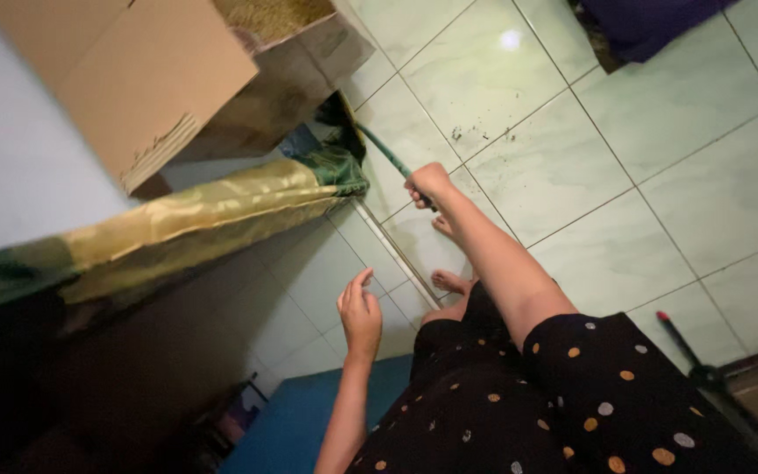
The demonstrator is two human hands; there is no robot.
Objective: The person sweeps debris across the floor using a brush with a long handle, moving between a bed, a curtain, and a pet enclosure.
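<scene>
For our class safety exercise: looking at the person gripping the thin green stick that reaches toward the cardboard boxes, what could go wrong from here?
1. The thin green stick in the right hand reaches under the brown cardboard boxes; prodding might shift or topple them.
2. The bare feet stand on glossy pale green floor tiles near scattered dark debris; a slip or a sore sole seems possible.
3. The left hand hangs open, gripping nothing for support.

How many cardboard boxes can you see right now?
2. A tan cardboard box lies at top left; a darker box sits right behind it, above the green-gold cloth. More may be hidden out of frame.
</scene>
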